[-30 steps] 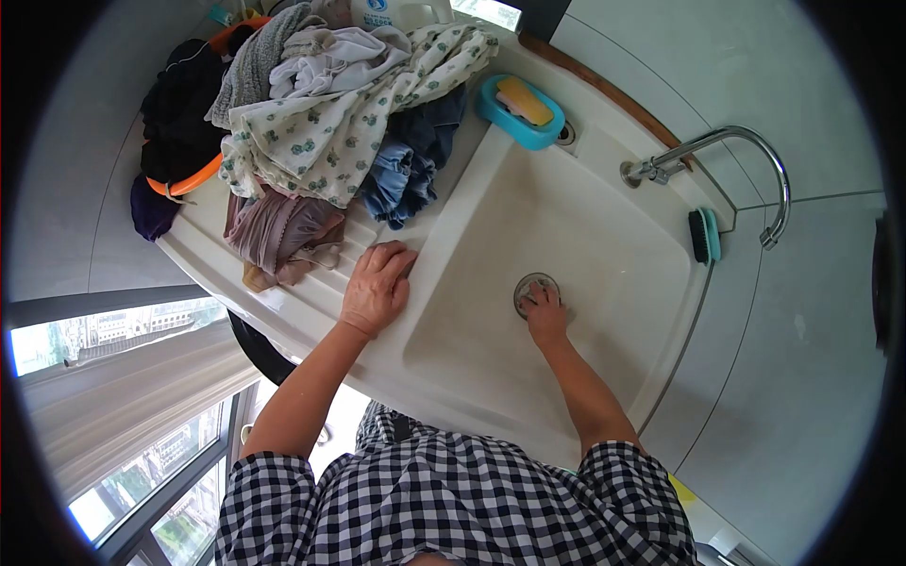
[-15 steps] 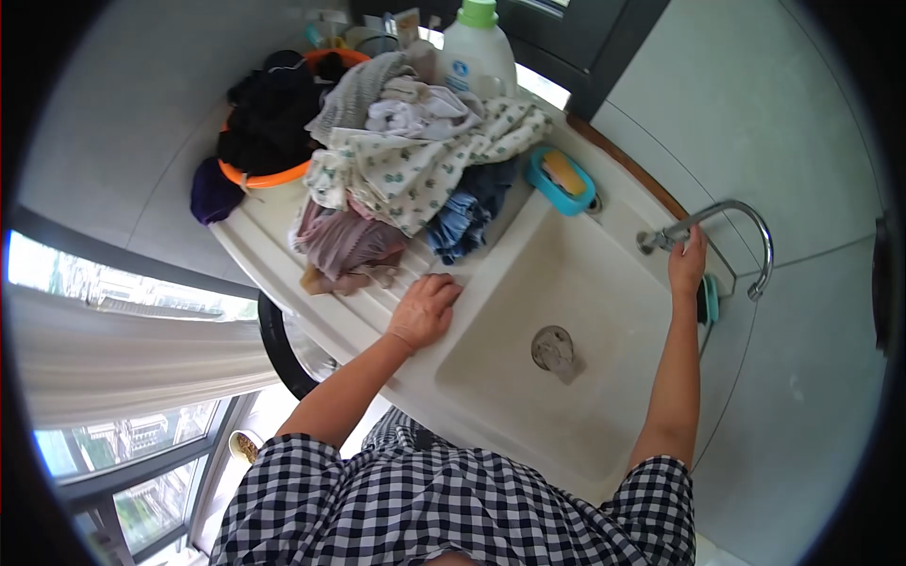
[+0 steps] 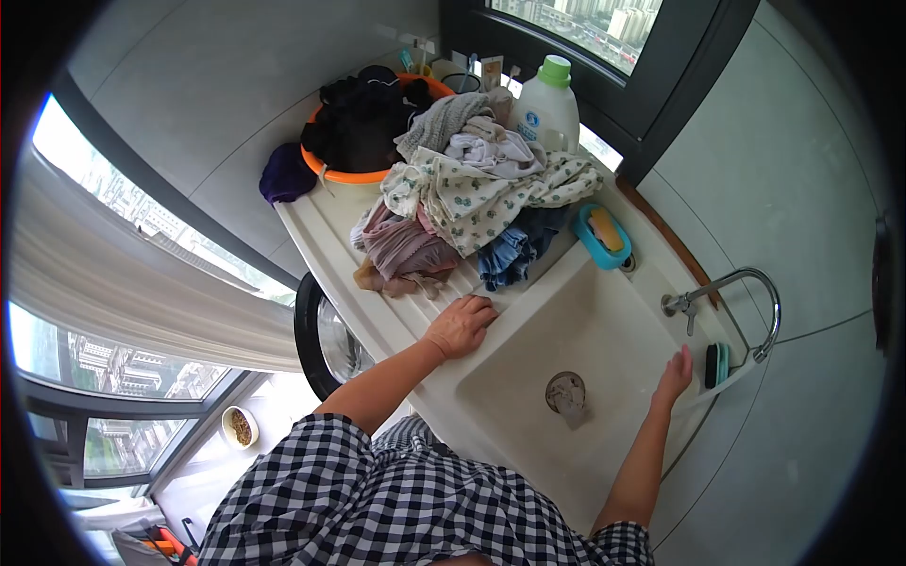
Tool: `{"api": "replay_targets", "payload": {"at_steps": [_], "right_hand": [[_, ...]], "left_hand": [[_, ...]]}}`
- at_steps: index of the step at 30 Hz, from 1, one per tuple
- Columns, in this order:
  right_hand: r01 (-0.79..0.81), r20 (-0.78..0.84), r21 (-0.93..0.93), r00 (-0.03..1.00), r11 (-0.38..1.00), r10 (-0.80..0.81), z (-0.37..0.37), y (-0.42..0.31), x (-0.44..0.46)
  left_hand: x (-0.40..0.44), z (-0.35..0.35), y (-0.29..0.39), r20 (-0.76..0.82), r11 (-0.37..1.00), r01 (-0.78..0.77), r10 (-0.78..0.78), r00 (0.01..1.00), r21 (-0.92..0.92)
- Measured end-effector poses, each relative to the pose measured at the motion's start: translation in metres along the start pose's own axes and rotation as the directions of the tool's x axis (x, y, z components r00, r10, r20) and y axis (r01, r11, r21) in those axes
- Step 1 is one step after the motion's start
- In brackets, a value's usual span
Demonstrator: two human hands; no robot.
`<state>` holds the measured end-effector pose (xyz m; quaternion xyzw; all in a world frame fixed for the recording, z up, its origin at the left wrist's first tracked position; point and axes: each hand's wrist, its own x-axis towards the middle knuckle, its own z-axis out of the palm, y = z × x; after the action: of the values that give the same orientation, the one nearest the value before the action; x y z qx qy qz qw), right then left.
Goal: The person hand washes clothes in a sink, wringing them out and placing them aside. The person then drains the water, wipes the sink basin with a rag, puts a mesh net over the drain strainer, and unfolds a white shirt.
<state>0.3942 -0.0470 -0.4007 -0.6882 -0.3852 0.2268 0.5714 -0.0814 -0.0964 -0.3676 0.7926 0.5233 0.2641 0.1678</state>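
Note:
My left hand (image 3: pixel 462 325) rests on the rim between the ribbed washboard (image 3: pixel 373 325) and the basin, fingers slightly bent and holding nothing. My right hand (image 3: pixel 673 377) hangs over the right side of the sink (image 3: pixel 510 377), empty, its fingers stretched out. Just above it is the lever of the chrome faucet (image 3: pixel 690 319), apart from the fingers. Near my left hand lie a mauve garment (image 3: pixel 406 247), blue denim (image 3: pixel 510 255) and a white patterned cloth (image 3: pixel 472 203). A bit of pale, wet-looking material sits at the drain (image 3: pixel 568 394).
An orange-rimmed basin (image 3: pixel 359 176) with dark clothes stands at the back left, beside a purple cloth (image 3: pixel 288 174). A detergent bottle (image 3: pixel 547 108) stands behind the heap. A blue soap dish (image 3: pixel 602 236) and a brush (image 3: pixel 713 366) sit on the sink's edge. An open round machine door (image 3: pixel 307 340) juts out at left.
My right hand has let go of the faucet lever and come down toward the basin. My left hand stays on the rim. The whole view has shifted.

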Motion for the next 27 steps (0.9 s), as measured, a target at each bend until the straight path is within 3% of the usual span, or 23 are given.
{"api": "replay_targets", "payload": {"at_steps": [1, 2, 3, 5, 8, 10, 12, 14, 15, 16, 18, 21, 22, 25, 27], "right_hand": [[-0.344, 0.027, 0.41, 0.93, 0.845, 0.365, -0.005, 0.001, -0.013], [-0.48, 0.107, 0.546, 0.853, 0.686, 0.511, -0.013, 0.011, -0.022], [-0.586, 0.21, 0.65, 0.751, 0.484, 0.626, -0.021, 0.028, -0.031], [-0.645, 0.319, 0.7, 0.667, 0.307, 0.674, -0.036, 0.06, -0.048], [-0.623, 0.305, 0.725, 0.673, 0.293, 0.673, -0.052, 0.067, -0.047], [-0.604, 0.285, 0.741, 0.679, 0.294, 0.676, -0.054, 0.063, -0.04], [-0.592, 0.256, 0.747, 0.677, 0.303, 0.69, -0.055, 0.061, -0.041], [-0.586, 0.224, 0.742, 0.675, 0.326, 0.703, -0.056, 0.06, -0.045], [-0.595, 0.27, 0.739, 0.691, 0.316, 0.67, -0.058, 0.062, -0.045], [-0.602, 0.314, 0.738, 0.706, 0.305, 0.635, -0.064, 0.078, -0.043], [-0.583, 0.329, 0.743, 0.746, 0.329, 0.579, -0.071, 0.09, -0.053], [-0.519, 0.253, 0.76, 0.791, 0.391, 0.558, -0.077, 0.085, -0.077], [-0.52, 0.236, 0.761, 0.778, 0.387, 0.582, -0.079, 0.083, -0.086], [-0.552, 0.172, 0.737, 0.711, 0.39, 0.682, -0.08, 0.073, -0.11], [-0.572, 0.134, 0.713, 0.679, 0.406, 0.721, -0.075, 0.059, -0.129]], "left_hand": [[0.0, 0.001, 0.001, 0.002, 1.0, -0.001, 0.001, 1.0, 0.003], [-0.001, 0.001, 0.001, -0.01, 1.0, -0.009, 0.009, 1.0, 0.005], [-0.001, 0.001, 0.001, -0.021, 1.0, -0.019, 0.019, 1.0, 0.009], [-0.002, 0.004, -0.001, -0.041, 0.999, -0.017, 0.016, 0.999, -0.027], [0.004, -0.004, 0.004, -0.106, 0.991, -0.004, -0.01, 0.994, -0.131], [0.019, -0.044, 0.031, -0.185, 0.983, -0.018, -0.017, 0.983, -0.184], [0.046, -0.093, 0.038, -0.358, 0.982, -0.152, 0.104, 0.928, -0.11], [0.081, -0.142, 0.029, -0.553, 0.99, -0.139, 0.132, 0.823, 0.029], [0.097, -0.17, 0.024, -0.575, 0.998, -0.062, 0.065, 0.816, 0.024], [0.118, -0.19, 0.001, -0.63, 0.978, -0.049, 0.169, 0.758, 0.203], [0.149, -0.212, -0.034, -0.596, 0.915, 0.282, -0.058, 0.801, 0.29], [0.178, -0.223, -0.06, -0.292, 0.774, 0.546, -0.467, 0.834, 0.321], [0.185, -0.22, -0.07, -0.271, 0.74, 0.561, -0.492, 0.827, 0.37], [0.207, -0.234, -0.111, -0.249, 0.802, 0.539, -0.484, 0.839, 0.258], [0.219, -0.268, -0.11, -0.276, 0.897, 0.44, -0.414, 0.867, 0.037]]}}
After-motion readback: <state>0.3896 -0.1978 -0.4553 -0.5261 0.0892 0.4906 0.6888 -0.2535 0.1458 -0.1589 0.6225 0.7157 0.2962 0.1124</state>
